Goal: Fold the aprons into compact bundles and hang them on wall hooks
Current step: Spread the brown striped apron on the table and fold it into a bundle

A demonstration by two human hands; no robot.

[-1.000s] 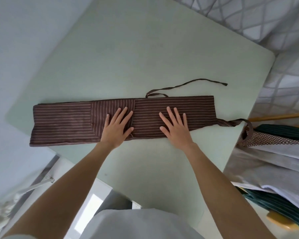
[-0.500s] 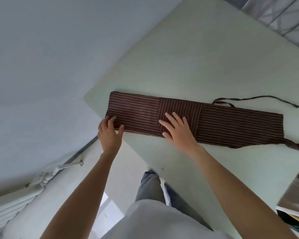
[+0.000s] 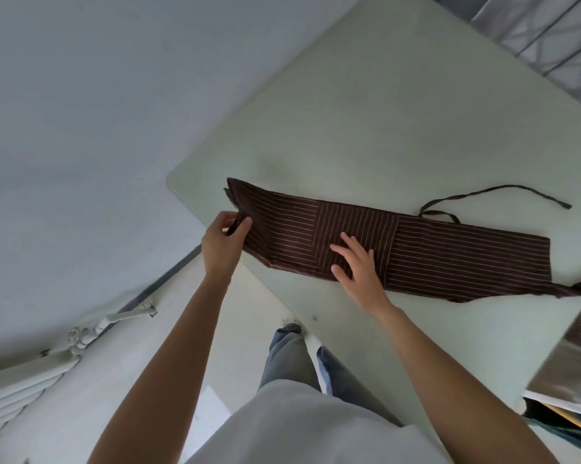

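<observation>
A brown apron (image 3: 433,249) with thin pale stripes lies folded into a long narrow band across the pale green table (image 3: 382,112). My left hand (image 3: 223,237) pinches the band's left end and lifts it slightly off the table. My right hand (image 3: 357,266) rests flat on the band's middle, fingers spread. One thin tie strap (image 3: 496,197) curls on the table behind the band. Another strap (image 3: 580,286) trails off the right end.
The table's left corner sits just beyond the apron's lifted end, with a grey wall behind. A white radiator (image 3: 21,386) stands at lower left. More folded cloth (image 3: 570,370) lies at the right edge. My legs stand close to the table's near edge.
My left hand has gone from lying flat at the apron's left end to pinching it and raising it. My right hand stays on the middle. The view shifted left.
</observation>
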